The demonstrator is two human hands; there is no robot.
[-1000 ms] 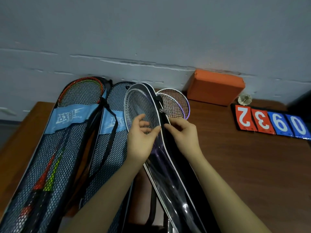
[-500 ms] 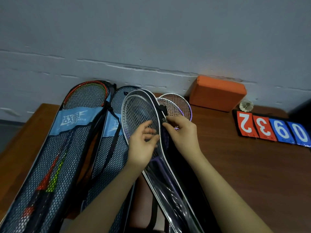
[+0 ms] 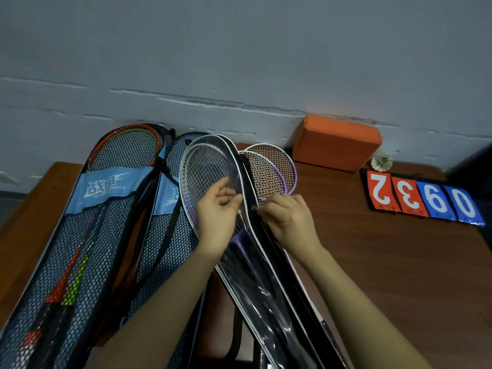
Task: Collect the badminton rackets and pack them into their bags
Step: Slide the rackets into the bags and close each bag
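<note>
A clear-fronted black racket bag (image 3: 255,294) with white piping lies in the middle of the table, and a white-and-purple racket (image 3: 207,166) shows through its front. My left hand (image 3: 217,217) pinches the bag's clear front edge. My right hand (image 3: 288,219) pinches the zipper pull at the bag's black right edge. Two loose purple-rimmed rackets (image 3: 271,169) lie just behind the bag. On the left lies a blue mesh bag (image 3: 80,235) holding red and green rackets. A second mesh bag (image 3: 165,230) sits beside it, partly covered.
The brown table (image 3: 386,262) stands against a grey wall. An orange block (image 3: 335,142) and a white shuttlecock (image 3: 382,162) stand at the back right. Red and blue score cards (image 3: 423,201) reading 2, 3, 9, 0 lie at the right.
My view has tilted up slightly, so everything sits lower in frame. My right hand has stayed at the zipper on the bag's right edge, and my left hand's grip has hardly shifted.
</note>
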